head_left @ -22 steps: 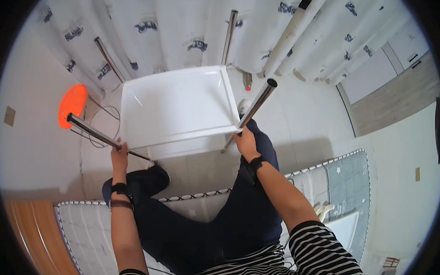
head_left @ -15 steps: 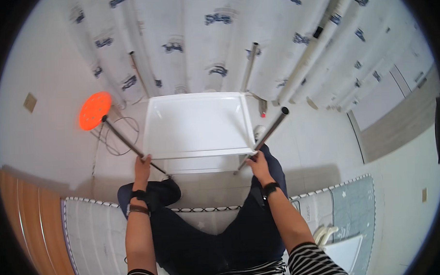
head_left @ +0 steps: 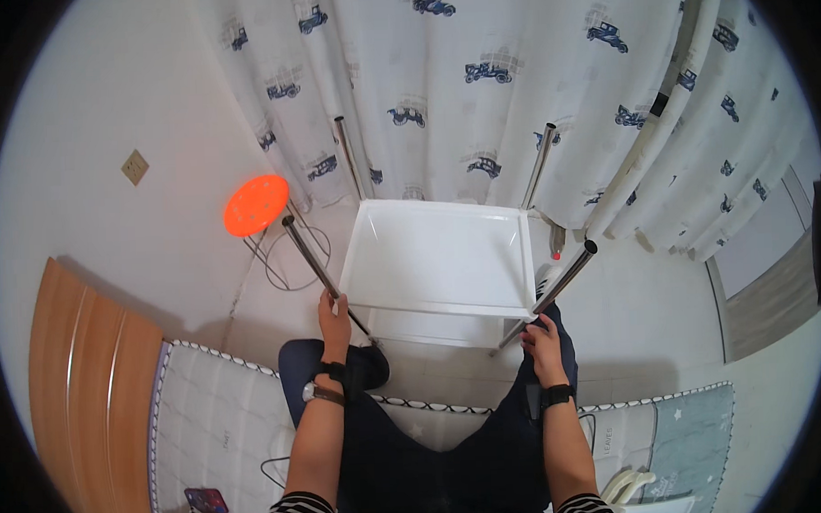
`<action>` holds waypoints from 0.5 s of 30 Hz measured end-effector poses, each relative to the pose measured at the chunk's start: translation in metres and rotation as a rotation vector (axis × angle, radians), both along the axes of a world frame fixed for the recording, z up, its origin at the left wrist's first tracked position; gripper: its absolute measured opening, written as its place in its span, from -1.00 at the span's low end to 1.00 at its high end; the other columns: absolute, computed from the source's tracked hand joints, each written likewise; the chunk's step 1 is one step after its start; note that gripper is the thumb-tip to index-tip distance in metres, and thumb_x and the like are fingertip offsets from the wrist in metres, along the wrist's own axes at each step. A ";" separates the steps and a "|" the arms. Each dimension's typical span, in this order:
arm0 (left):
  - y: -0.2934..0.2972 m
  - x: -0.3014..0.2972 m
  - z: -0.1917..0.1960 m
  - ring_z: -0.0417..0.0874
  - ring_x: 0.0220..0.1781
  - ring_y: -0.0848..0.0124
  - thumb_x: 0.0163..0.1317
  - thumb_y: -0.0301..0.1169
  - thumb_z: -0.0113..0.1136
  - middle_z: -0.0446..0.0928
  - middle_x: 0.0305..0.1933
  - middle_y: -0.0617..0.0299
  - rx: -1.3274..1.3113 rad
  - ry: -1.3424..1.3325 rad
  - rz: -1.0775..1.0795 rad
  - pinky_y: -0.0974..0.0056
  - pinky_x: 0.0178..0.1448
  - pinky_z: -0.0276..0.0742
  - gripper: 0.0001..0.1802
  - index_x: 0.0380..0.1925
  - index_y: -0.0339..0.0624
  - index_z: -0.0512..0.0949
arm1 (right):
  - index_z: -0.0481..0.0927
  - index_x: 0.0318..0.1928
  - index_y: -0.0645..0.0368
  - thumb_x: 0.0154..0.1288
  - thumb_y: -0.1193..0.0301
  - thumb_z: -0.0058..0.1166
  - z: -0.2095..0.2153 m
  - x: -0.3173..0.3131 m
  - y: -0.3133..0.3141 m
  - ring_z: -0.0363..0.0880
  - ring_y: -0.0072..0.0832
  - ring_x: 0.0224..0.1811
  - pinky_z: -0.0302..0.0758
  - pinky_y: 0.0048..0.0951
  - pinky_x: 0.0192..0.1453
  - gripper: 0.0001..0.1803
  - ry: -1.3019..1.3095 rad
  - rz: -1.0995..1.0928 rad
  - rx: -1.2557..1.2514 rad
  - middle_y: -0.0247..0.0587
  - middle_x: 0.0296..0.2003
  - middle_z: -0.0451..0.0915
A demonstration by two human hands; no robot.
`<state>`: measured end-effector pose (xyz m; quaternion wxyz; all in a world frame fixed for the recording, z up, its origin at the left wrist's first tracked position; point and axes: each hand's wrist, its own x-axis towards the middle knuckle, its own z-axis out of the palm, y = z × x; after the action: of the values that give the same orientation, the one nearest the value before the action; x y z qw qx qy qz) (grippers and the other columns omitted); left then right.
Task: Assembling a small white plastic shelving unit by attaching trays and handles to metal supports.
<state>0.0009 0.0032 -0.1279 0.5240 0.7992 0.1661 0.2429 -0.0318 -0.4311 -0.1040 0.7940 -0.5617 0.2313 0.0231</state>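
Observation:
A white plastic shelf tray [head_left: 403, 302] stands on the floor before me, with metal poles at its corners. My left hand [head_left: 334, 315] grips the near left pole [head_left: 309, 255], which leans out to the left. My right hand [head_left: 542, 339] holds the near right pole [head_left: 561, 283], which tilts to the right. Two far poles [head_left: 348, 159] rise upright against the curtain. My knees in dark trousers sit just behind the tray.
An orange round stool [head_left: 256, 206] stands left of the tray by the white wall. A car-print curtain [head_left: 513, 72] hangs behind. A quilted mat [head_left: 208, 408] lies under me, a wooden board [head_left: 89, 376] at left, a small phone-like object [head_left: 206, 500] at lower left.
The view has tilted up and steadied. The near poles now lean less outward. Both hands stay on their poles, lower on the shafts near the tray.

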 end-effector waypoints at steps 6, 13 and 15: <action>-0.019 -0.003 0.024 0.43 0.07 0.26 0.19 -0.43 0.11 0.43 -0.03 0.00 0.008 -0.061 -0.021 0.26 0.08 0.39 -0.54 0.06 -0.41 0.29 | 0.10 0.26 0.16 0.14 0.50 0.00 0.003 0.002 0.002 0.51 -0.50 -0.37 0.46 -0.49 -0.33 -0.35 0.023 0.051 -0.047 -0.22 -0.30 0.51; 0.003 0.007 -0.009 0.45 -0.13 0.34 0.17 -0.43 0.13 0.42 -0.18 0.07 -0.005 0.155 -0.053 0.33 -0.18 0.45 -0.58 -0.01 -0.38 0.30 | 0.25 0.16 0.18 0.16 0.51 0.02 0.007 0.011 0.009 0.50 -0.54 -0.45 0.46 -0.56 -0.42 -0.47 -0.028 0.011 0.002 -0.21 -0.38 0.51; -0.007 0.005 0.002 0.46 -0.24 0.39 0.17 -0.42 0.13 0.41 -0.24 0.10 -0.195 0.163 -0.041 0.36 -0.27 0.45 -0.64 -0.07 -0.35 0.33 | 0.24 0.14 0.22 0.15 0.53 0.02 0.000 0.015 0.002 0.50 -0.54 -0.45 0.46 -0.55 -0.43 -0.49 -0.021 0.056 0.027 -0.19 -0.38 0.51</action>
<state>0.0061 -0.0038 -0.1263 0.5887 0.7650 0.2146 0.1490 -0.0173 -0.4287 -0.1036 0.8031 -0.5572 0.2069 0.0424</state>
